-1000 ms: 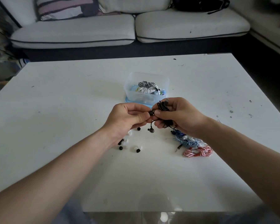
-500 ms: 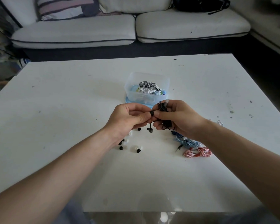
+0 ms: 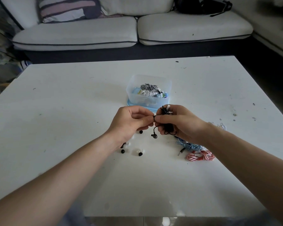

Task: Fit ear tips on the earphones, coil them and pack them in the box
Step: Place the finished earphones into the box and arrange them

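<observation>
My right hand (image 3: pixel 178 123) holds a bundled pair of black earphones (image 3: pixel 166 126) above the white table (image 3: pixel 72 111). One black earbud (image 3: pixel 154 135) dangles below on its short cable. My left hand (image 3: pixel 129 123) pinches the other earbud end against my right thumb; what sits between the fingertips is hidden. Loose black and white ear tips (image 3: pixel 134 151) lie on the table under my left wrist. A clear plastic box (image 3: pixel 148 99) with several coiled earphones inside stands just beyond my hands, on a light blue lid.
A blue coiled earphone (image 3: pixel 189 146) and a red-and-white one (image 3: pixel 200 156) lie under my right wrist, with a jack plug (image 3: pixel 180 151) sticking out. A white cable (image 3: pixel 221 127) lies right of my wrist. A sofa stands beyond the table's far edge.
Both hands have stayed together over the same spot, shifting only slightly. The dangling earbud has swung a little. Nothing was let go.
</observation>
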The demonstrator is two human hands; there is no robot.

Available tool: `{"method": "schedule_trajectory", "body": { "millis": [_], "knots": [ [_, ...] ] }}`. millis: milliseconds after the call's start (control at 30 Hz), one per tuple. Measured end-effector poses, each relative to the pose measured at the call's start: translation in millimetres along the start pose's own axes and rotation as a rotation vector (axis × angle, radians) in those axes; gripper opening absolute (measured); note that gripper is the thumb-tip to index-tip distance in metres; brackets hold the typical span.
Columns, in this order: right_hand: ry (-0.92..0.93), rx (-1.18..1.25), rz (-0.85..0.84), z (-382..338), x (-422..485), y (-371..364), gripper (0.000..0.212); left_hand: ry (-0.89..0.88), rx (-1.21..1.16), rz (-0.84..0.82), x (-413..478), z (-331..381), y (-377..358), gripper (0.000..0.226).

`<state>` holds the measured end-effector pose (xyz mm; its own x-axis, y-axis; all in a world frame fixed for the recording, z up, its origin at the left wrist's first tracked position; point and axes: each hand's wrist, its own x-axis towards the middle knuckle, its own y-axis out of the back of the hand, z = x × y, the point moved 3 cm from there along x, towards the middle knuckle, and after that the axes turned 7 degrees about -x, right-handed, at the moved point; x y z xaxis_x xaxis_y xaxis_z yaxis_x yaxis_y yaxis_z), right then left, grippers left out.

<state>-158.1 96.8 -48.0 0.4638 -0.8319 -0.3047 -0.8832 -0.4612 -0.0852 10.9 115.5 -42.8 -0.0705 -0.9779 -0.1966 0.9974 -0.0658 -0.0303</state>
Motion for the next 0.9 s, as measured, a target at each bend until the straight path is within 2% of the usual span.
{"method": "schedule_trajectory", "body": {
  "millis": [100, 200, 267, 400, 500, 600, 733, 800, 900],
  "knots": [
    [-0.041, -0.033, 0.037, 7.3, 2.5, 1.8, 0.016, -0.036, 0.129, -0.004, 8.2, -6.4, 3.8, 0.008],
    [-0.095, 0.087, 0.093, 10.0, 5.8, 8.8, 0.018, -0.144, 0.644, 0.046, 20.1, -18.5, 11.9, 0.015],
    [-0.096, 0.113, 0.137, 9.8, 7.1, 14.3, 0.015, -0.121, 0.884, 0.025, 22.3, -27.1, 13.5, 0.018],
    [-0.095, 0.144, 0.145, 10.1, 7.3, 18.3, 0.017, -0.149, 1.22, -0.038, 23.4, -38.8, 9.6, 0.026],
    [-0.118, 0.169, 0.119, 10.3, 6.4, 16.6, 0.019, -0.177, 1.349, -0.042, 24.5, -44.2, 7.7, 0.024],
    [-0.124, 0.199, 0.087, 8.7, 5.9, 13.7, 0.019, -0.185, 1.375, -0.051, 25.9, -48.2, 7.5, 0.022],
    [-0.117, 0.172, 0.067, 8.6, 4.7, 11.3, 0.016, -0.192, 1.284, -0.03, 25.2, -47.2, 6.7, 0.013],
    [-0.11, 0.174, 0.059, 8.4, 4.2, 10.5, 0.017, -0.167, 1.064, 0.031, 22.5, -40.6, 4.4, 0.008],
    [-0.08, 0.229, 0.076, 6.5, 4.7, 11.4, 0.02, -0.038, 0.551, 0.067, 18.8, -31.2, -1.4, 0.003]
  ]
}}
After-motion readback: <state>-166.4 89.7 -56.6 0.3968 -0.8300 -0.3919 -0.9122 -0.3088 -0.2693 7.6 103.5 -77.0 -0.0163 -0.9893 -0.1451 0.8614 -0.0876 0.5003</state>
